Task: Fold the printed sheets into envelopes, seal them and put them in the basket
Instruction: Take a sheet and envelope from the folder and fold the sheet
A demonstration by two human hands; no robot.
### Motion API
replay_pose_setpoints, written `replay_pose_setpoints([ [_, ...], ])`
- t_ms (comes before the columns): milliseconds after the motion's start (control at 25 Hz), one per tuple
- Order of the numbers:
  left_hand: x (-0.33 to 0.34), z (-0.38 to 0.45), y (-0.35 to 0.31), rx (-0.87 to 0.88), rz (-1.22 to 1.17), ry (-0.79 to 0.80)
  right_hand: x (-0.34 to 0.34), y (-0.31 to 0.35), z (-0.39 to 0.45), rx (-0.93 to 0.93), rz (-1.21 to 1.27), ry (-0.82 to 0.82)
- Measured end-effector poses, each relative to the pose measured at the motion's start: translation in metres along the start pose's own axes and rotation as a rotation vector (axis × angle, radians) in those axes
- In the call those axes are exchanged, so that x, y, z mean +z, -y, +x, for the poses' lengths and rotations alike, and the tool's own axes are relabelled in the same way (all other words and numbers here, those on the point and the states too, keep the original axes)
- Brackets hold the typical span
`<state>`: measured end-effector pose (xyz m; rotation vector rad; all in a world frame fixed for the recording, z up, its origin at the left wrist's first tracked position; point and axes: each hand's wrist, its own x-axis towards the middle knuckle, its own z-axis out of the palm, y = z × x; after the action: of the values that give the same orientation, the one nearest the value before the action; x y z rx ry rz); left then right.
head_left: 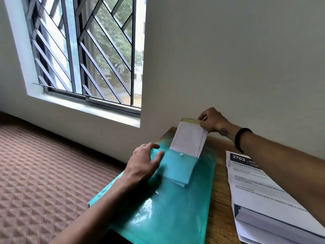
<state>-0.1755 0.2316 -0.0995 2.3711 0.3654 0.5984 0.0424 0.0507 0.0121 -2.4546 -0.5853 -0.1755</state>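
Note:
A teal plastic folder (168, 208) lies on the wooden table (219, 199). My left hand (142, 164) rests on the folder's left side, fingers spread and relaxed, beside its small flap pocket (177, 169) with a white snap button. My right hand (211, 120) pinches the top right corner of a white envelope (189, 140) with a yellowish strip along its upper edge; the envelope's lower end sits inside the pocket and its upper part stands tilted up. A stack of printed sheets (263, 191) lies to the right, partly under my right forearm.
The table stands against a white wall, its far edge right by the wall. To the left, lower down, is a brown quilted surface (44, 173). A barred window (84, 50) is at the upper left. No basket is in view.

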Motion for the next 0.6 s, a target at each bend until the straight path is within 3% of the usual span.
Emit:
replay_pose_setpoints([
  [80, 0.01, -0.003, 0.0, -0.024, 0.22, -0.002, -0.011, -0.006, 0.007, -0.002, -0.092, -0.047],
  [160, 0.016, -0.002, -0.001, -0.04, 0.366, -0.017, -0.013, -0.012, 0.01, 0.001, -0.142, 0.016],
  [280, 0.019, 0.002, 0.001, -0.029, 0.384, -0.015, 0.006, -0.021, 0.005, -0.042, -0.187, 0.146],
  [440, 0.008, 0.003, -0.009, -0.076, 0.464, 0.14, 0.018, -0.027, -0.011, -0.088, -0.168, 0.249],
  [520, 0.006, 0.002, -0.023, -0.056, 0.477, 0.104, 0.003, -0.03, -0.027, -0.123, -0.084, 0.195],
  [600, 0.012, 0.0, -0.048, 0.081, 0.436, -0.024, -0.028, -0.046, -0.055, -0.158, -0.022, 0.079],
])
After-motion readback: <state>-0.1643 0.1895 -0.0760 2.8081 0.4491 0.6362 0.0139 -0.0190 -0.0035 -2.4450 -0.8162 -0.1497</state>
